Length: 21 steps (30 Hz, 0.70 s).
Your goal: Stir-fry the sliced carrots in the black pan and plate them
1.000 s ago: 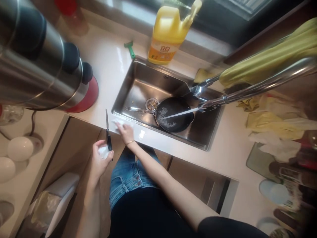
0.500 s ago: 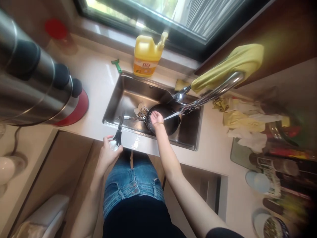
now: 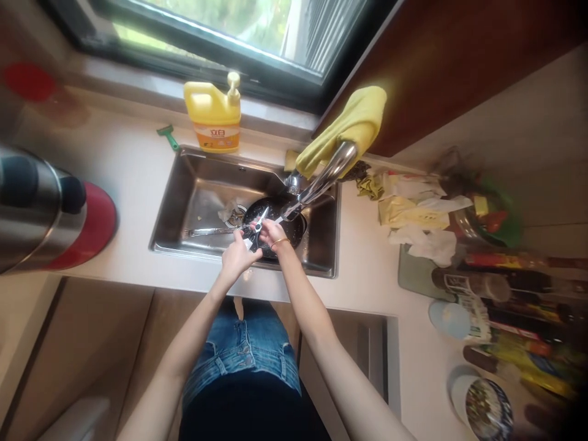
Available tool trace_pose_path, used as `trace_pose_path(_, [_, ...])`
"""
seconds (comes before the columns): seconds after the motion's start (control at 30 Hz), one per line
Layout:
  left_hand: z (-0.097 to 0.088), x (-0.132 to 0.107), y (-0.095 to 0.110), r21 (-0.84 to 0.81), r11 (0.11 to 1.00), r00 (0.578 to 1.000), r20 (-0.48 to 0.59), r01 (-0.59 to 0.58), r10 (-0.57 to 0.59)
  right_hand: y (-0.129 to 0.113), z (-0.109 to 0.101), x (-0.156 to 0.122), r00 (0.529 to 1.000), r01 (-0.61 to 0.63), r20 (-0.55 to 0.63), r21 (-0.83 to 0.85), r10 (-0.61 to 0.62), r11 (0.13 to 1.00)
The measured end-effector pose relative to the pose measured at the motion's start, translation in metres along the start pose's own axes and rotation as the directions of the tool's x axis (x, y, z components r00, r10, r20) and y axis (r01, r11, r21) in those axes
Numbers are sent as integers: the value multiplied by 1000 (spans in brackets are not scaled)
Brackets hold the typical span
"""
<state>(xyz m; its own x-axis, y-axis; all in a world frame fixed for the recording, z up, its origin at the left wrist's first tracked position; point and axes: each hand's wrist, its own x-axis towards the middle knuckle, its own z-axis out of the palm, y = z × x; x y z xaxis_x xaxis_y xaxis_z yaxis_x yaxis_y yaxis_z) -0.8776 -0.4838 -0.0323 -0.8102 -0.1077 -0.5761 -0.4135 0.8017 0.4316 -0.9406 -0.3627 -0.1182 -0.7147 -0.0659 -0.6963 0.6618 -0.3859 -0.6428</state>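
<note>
My left hand [image 3: 239, 256] is closed round the black and white handles of the kitchen scissors [image 3: 258, 227], which are held over the sink with their blades pointing up and away. At the blade end, the fingers of my right hand [image 3: 273, 234] are curled against the scissors near the pivot. Just beyond this hand is the pull-out spout of the chrome faucet [image 3: 326, 177]. Below both hands a black frying pan [image 3: 296, 229] lies in the steel sink [image 3: 184, 184], its metal handle [image 3: 206, 232] toward the left. Wet food scraps [image 3: 228, 211] sit by the drain.
A yellow detergent jug [image 3: 214, 119] and a green peeler [image 3: 168, 137] stand behind the sink. A yellow cloth [image 3: 353, 122] hangs over the faucet. At left is a steel and red appliance [image 3: 89, 226]. Crumpled wrappers [image 3: 413, 211], bottles and a bowl [image 3: 482, 401] crowd the right counter.
My left hand has brought the scissors from the sink's front left edge over the pan. My right hand, earlier open under the running water, now has its fingers on the scissors. The view has shifted.
</note>
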Motion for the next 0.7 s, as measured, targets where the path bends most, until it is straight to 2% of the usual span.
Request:
trace_pose_path(0.07, [7, -2, 12, 74, 997, 999, -28, -29, 32, 1, 0, -3, 998, 54, -29, -1, -54, 999])
trace_pose_path(0.2, [16, -2, 18, 139, 986, 996, 31, -91, 87, 1, -4, 1, 993, 59, -107, 45, -54, 997])
trace_pose_path(0.33, [15, 2, 15, 240, 966, 993, 98, -91, 70, 2, -10, 7, 996, -10, -91, 45, 14, 999])
trace_pose_path(0.53, [12, 4, 20, 325, 943, 994, 104, -69, 37, 3, -11, 7, 998, -39, -55, 37, 41, 999])
trace_pose_path(0.7, [10, 3, 31, 379, 923, 997, 74, -59, 33, 3, -8, 20, 994, 107, -3, 90, -107, 990])
